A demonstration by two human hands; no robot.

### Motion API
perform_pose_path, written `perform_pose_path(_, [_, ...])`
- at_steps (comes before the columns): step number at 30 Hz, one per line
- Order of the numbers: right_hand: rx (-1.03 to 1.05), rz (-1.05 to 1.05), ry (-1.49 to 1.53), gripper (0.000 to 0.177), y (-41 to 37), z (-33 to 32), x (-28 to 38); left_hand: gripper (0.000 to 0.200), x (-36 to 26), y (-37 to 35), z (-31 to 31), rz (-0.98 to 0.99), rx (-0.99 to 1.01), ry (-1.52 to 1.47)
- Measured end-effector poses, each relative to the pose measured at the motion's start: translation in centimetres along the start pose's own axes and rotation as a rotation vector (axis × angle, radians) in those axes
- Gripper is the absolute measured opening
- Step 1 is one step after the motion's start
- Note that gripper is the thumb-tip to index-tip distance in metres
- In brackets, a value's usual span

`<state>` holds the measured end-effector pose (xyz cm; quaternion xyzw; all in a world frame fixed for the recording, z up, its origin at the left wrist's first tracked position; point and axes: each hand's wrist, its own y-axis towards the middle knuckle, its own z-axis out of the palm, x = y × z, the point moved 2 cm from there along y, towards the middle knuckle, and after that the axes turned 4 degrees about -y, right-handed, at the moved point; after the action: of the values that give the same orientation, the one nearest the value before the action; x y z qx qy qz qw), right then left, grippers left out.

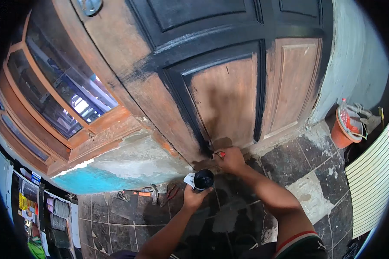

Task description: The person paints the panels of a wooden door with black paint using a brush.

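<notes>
Head view: you are holding your right arm extended forward and inward from the lower right, elbow bending a little, the sleeve showing at the upper arm. Your right hand point(231, 160) is sitting low against the door point(222, 103); its fingers are curling round the red handle of a brush point(221, 154), whose dark tip is meeting the lower left corner of a panel's moulding. Much of the brush is hiding behind the hand; exact finger placement, cannot tell. Your left arm is angling up from the bottom edge, and your left hand point(196, 198) is gripping a small round container point(203, 179) of black paint, keeping it mouth-up just below and left of the brush. A white scrap point(189, 179) is showing beside the container's rim.

Counts: one brush, one container. Four door panels are showing: two upper ones wearing black, two lower ones baring brown wood, the left of these carrying black moulding along its left, top and right. On the tiled floor point(121, 235), one hammer point(145, 194) and one pair of pliers point(170, 195) are lying left of your left hand. One orange bucket point(343, 134) is standing right of the door, one clear bottle point(344, 112) poking out.
</notes>
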<state>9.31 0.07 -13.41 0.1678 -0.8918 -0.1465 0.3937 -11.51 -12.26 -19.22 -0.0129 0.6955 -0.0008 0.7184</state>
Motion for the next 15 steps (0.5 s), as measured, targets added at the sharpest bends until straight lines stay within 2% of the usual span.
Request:
perform_pose_path(1, [0.054,0.03,-0.016,0.016,0.7,-0.7,0.6,0.06,-1.0,-0.3,0.3,-0.014,0.008,0.028])
perform_pose_path(2, [-0.088,-0.074,0.016,0.015,2.1,-1.7,1.6,0.06,-1.6,-0.3,0.6,-0.027,0.015,0.054])
perform_pose_path(4, [-0.364,-0.278,0.089,0.015,6.3,-5.8,7.7,0.064,0.8,0.7,0.4,-0.02,0.031,-0.04])
perform_pose_path(6, [-0.54,-0.288,0.186,0.015,9.5,-8.6,12.1,0.065,0.7,1.5,0.5,0.009,0.032,-0.011])
perform_pose_path(8, [-0.618,-0.262,0.281,0.015,11.6,-12.2,16.8,0.066,-1.6,1.9,1.3,0.039,-0.023,0.146])
perform_pose_path(9, [-0.655,-0.247,0.327,0.015,12.1,-13.2,18.1,0.066,-2.5,2.1,1.5,0.051,-0.05,0.223])
perform_pose_path(12, [-0.861,-0.396,0.347,0.015,12.4,-13.4,19.0,0.068,-3.0,3.5,1.9,0.195,-0.02,0.16])
perform_pose_path(13, [-0.888,-0.457,0.418,0.016,12.1,-11.9,17.7,0.069,-2.9,3.8,2.1,0.204,-0.033,0.158])
perform_pose_path(15, [-0.7,-0.42,0.166,0.015,10.0,-10.2,15.9,0.071,-2.8,4.3,2.7,0.226,-0.062,0.147])
